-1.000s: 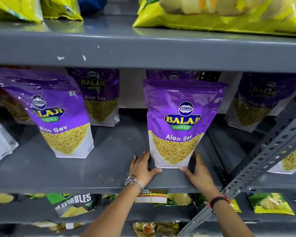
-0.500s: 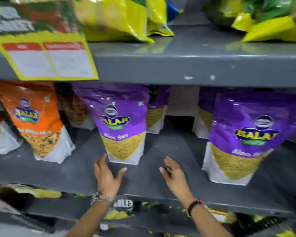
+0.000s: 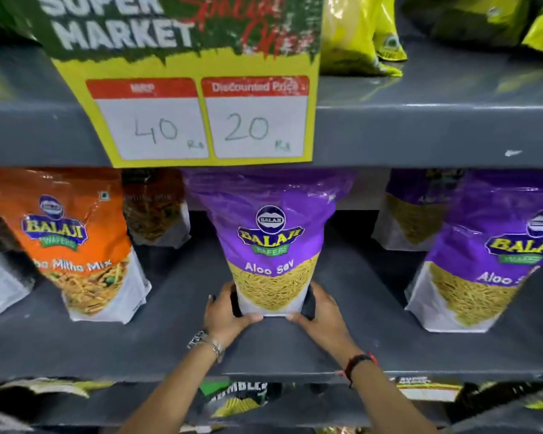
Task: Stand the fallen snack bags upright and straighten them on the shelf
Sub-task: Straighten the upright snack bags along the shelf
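Observation:
A purple Aloo Sev bag (image 3: 271, 242) stands upright in the middle of the grey shelf (image 3: 182, 346). My left hand (image 3: 224, 313) grips its bottom left corner and my right hand (image 3: 322, 311) grips its bottom right corner. Another purple Aloo Sev bag (image 3: 489, 255) stands to the right, leaning slightly. An orange Mitha Mix bag (image 3: 79, 245) stands to the left, tilted. More bags stand behind them in the back row.
A yellow price card (image 3: 198, 117) marked 40 and 20 hangs from the upper shelf edge (image 3: 436, 133). Yellow-green bags (image 3: 358, 36) sit on the upper shelf. More snack bags (image 3: 239, 399) lie on the shelf below.
The view has shifted left from one purple bag to its neighbour. My hands, spread open near this bag half a second ago, now clasp its lower corners.

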